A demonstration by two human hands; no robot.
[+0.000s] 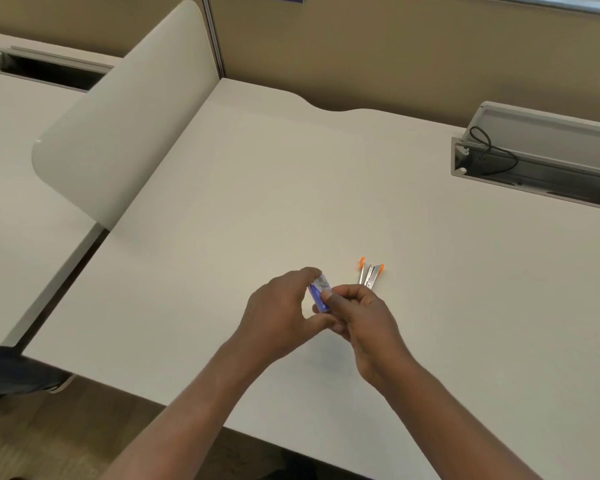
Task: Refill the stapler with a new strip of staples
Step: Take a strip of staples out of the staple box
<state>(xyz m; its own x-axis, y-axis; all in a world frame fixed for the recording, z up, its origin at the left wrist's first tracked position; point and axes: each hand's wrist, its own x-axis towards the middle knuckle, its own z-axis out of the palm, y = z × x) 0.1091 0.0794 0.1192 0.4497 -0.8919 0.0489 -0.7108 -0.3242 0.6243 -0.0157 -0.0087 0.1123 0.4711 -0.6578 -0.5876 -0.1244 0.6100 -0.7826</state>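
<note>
Both hands, left hand and right hand, pinch 1 small blue staple box between their fingertips above the desk; 1 opened orange-tipped stapler lies just beside, at 1 o'clock.

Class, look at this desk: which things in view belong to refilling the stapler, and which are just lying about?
Belongs to the job:
- small blue staple box, held between the left hand and right hand
- stapler with orange ends, lying open on the desk

Just lying about:
- cable tray with a black cable
- white divider panel
</note>
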